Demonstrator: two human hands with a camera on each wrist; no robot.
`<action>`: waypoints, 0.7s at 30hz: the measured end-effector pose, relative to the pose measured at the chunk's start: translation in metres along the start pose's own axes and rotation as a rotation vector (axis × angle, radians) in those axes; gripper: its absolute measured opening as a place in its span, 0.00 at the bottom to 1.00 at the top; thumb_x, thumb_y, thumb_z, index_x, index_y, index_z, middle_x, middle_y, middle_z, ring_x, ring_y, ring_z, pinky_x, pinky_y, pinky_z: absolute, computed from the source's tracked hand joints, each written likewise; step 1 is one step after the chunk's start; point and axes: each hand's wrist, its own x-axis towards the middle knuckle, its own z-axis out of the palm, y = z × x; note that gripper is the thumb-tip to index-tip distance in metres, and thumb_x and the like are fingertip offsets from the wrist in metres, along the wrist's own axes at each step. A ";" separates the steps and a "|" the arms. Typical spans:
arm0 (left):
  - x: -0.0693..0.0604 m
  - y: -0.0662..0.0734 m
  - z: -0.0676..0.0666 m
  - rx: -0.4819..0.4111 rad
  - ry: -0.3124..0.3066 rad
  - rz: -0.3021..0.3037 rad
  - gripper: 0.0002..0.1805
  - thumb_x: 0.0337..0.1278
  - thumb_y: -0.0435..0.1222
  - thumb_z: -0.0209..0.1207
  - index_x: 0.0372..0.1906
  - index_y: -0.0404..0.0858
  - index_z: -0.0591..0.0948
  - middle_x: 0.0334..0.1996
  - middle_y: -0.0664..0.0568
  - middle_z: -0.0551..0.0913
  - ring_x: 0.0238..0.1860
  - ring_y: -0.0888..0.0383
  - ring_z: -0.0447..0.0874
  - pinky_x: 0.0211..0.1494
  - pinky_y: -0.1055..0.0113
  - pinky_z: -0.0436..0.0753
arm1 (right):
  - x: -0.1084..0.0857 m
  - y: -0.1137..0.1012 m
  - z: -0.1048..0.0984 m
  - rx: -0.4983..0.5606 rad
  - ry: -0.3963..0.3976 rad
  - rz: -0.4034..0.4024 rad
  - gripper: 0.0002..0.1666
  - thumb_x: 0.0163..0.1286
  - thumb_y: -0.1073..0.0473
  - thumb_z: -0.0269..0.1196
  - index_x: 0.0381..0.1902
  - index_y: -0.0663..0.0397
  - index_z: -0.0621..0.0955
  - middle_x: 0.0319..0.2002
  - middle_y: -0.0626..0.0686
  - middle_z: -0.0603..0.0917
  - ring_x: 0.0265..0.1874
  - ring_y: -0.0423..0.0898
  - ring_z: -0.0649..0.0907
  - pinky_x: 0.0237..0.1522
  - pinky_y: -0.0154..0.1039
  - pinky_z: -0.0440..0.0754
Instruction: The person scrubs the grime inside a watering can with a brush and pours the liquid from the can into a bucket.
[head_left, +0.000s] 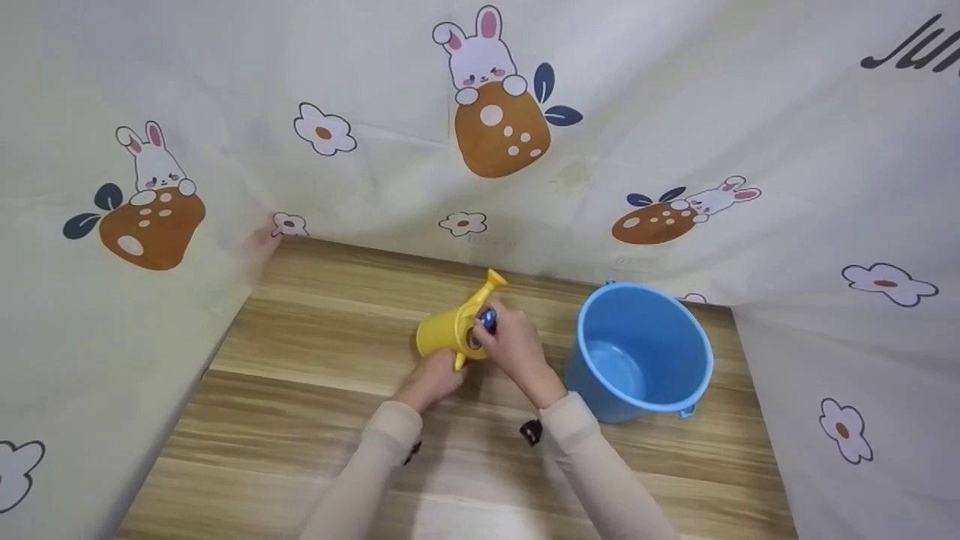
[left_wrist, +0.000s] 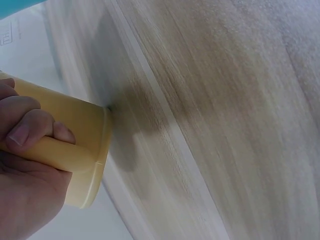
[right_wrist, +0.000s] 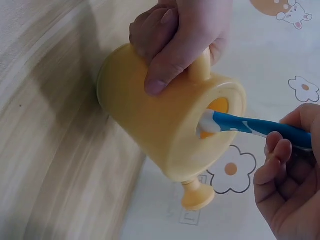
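A yellow watering can (head_left: 437,334) is tilted low over the wood-look floor, its spout pointing away to the upper right in the head view. My left hand (left_wrist: 32,130) grips the can's handle (left_wrist: 55,152), fingers wrapped around it. In my right hand (right_wrist: 292,175) is a blue-and-white brush (right_wrist: 250,125), pinched between thumb and fingers. Its white end reaches into the round opening (right_wrist: 222,104) of the can, so the tip is partly hidden. The flared spout head (right_wrist: 197,196) shows below the opening in the right wrist view.
A blue bucket (head_left: 574,382) stands upright to the right of my right hand, with nothing visible inside. Pale sheets (head_left: 375,187) printed with rabbits and flowers rise around the wood-look floor (head_left: 300,435) at the back, left and right.
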 end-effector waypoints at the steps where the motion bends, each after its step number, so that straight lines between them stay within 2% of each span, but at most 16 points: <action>1: 0.000 0.000 0.000 0.003 -0.002 -0.005 0.10 0.66 0.34 0.54 0.48 0.36 0.79 0.32 0.50 0.79 0.34 0.55 0.75 0.45 0.56 0.79 | 0.000 0.001 0.001 0.009 0.000 0.011 0.08 0.68 0.56 0.61 0.38 0.55 0.79 0.23 0.48 0.78 0.21 0.39 0.73 0.24 0.31 0.72; 6: 0.000 0.001 0.001 0.004 -0.005 -0.017 0.08 0.67 0.35 0.55 0.44 0.36 0.81 0.30 0.50 0.80 0.32 0.55 0.75 0.44 0.56 0.79 | 0.001 0.011 0.011 0.044 0.028 0.032 0.09 0.67 0.57 0.63 0.40 0.56 0.80 0.28 0.51 0.82 0.25 0.41 0.77 0.29 0.36 0.79; 9: 0.001 0.001 0.002 0.005 -0.004 -0.003 0.09 0.68 0.37 0.54 0.41 0.37 0.81 0.28 0.52 0.79 0.30 0.57 0.75 0.41 0.59 0.78 | -0.001 0.019 0.017 0.061 0.040 0.036 0.10 0.69 0.56 0.63 0.43 0.57 0.80 0.31 0.52 0.84 0.28 0.42 0.80 0.33 0.38 0.81; 12: 0.001 0.000 0.002 -0.015 0.000 0.004 0.10 0.70 0.40 0.54 0.39 0.38 0.81 0.25 0.54 0.76 0.28 0.58 0.73 0.37 0.61 0.77 | -0.005 0.025 0.018 0.081 0.021 0.020 0.12 0.70 0.53 0.64 0.43 0.56 0.79 0.32 0.52 0.85 0.29 0.42 0.82 0.32 0.36 0.81; 15: 0.001 0.000 0.001 -0.036 0.004 -0.005 0.11 0.70 0.41 0.54 0.37 0.39 0.80 0.23 0.56 0.72 0.26 0.58 0.71 0.33 0.63 0.74 | -0.007 0.028 0.014 0.092 -0.015 -0.009 0.16 0.68 0.49 0.66 0.42 0.55 0.79 0.32 0.52 0.86 0.29 0.42 0.82 0.31 0.35 0.81; 18: 0.000 0.001 0.001 -0.028 0.008 -0.010 0.10 0.70 0.41 0.55 0.35 0.39 0.80 0.23 0.56 0.71 0.26 0.58 0.71 0.32 0.63 0.72 | -0.009 0.029 0.010 0.054 -0.064 -0.057 0.20 0.64 0.45 0.67 0.42 0.54 0.78 0.31 0.52 0.85 0.28 0.41 0.81 0.31 0.35 0.80; 21: -0.001 0.002 0.002 -0.011 0.006 -0.005 0.09 0.69 0.40 0.55 0.38 0.38 0.81 0.26 0.54 0.74 0.29 0.57 0.72 0.36 0.62 0.74 | -0.012 0.029 0.007 -0.031 -0.089 -0.121 0.23 0.63 0.41 0.67 0.41 0.54 0.77 0.28 0.51 0.84 0.26 0.40 0.79 0.30 0.34 0.79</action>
